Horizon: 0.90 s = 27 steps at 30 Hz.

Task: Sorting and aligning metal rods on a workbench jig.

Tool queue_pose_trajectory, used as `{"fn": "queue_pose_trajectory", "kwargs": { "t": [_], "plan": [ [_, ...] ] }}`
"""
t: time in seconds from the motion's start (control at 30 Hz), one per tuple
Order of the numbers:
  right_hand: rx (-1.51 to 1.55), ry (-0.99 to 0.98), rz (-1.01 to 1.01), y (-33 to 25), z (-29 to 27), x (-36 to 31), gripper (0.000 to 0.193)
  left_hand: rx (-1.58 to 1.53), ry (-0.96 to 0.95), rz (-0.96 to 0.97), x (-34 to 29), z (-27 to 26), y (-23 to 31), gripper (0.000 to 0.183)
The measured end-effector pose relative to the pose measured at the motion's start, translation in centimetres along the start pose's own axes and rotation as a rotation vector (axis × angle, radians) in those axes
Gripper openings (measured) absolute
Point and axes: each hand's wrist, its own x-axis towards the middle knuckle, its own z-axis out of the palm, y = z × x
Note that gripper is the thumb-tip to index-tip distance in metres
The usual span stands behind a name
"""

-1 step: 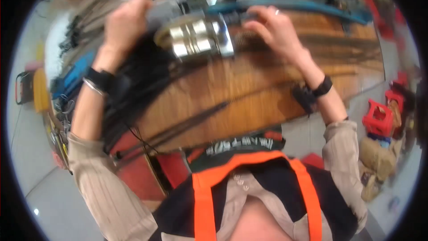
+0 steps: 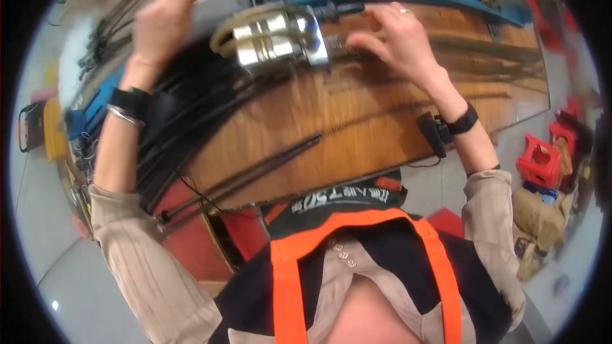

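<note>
Slightly farther out from the metal device has gone the left hand (image 2: pixel 162 25), its fingers curled, around what I can't tell. Across the wooden table (image 2: pixel 376 130) lies a dark bundle of rods (image 2: pixel 191 102). That shiny metal device (image 2: pixel 271 48) sits between both hands, the right hand (image 2: pixel 401 41) near it, thumb and fingers parted.

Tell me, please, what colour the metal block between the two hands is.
The metal block is shiny silver, showing best in the head view.
</note>
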Motion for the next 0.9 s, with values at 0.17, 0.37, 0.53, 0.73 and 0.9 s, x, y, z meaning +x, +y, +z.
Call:
{"fn": "queue_pose_trajectory", "kwargs": {
  "t": [0.17, 0.37, 0.53, 0.73, 0.9],
  "plan": [
    [-0.29, -0.297, -0.369, -5.3, 2.5, -7.5, 0.022, 0.166, 0.125, 0.133, -4.0, -1.8, -7.5, 0.016],
    [-0.229, -0.282, -0.334, -4.5, 4.8, -9.9, 0.026, -0.027, -0.19, -0.03, -14.4, -6.6, 15.9, 0.018],
    [-0.061, -0.146, -0.327, -4.9, 4.9, -8.7, 0.027, -0.192, -0.311, -0.455, -17.7, -9.1, 22.3, 0.02],
    [0.017, 0.02, -0.278, -1.3, 2.6, -8.7, 0.023, -0.374, -0.341, -0.399, -16.0, -9.8, 19.4, 0.02],
    [0.059, 0.109, -0.214, -0.4, -1.7, -9.1, 0.016, -0.318, -0.456, -0.305, -9.5, -12.5, 19.1, 0.023]
  ]
}}
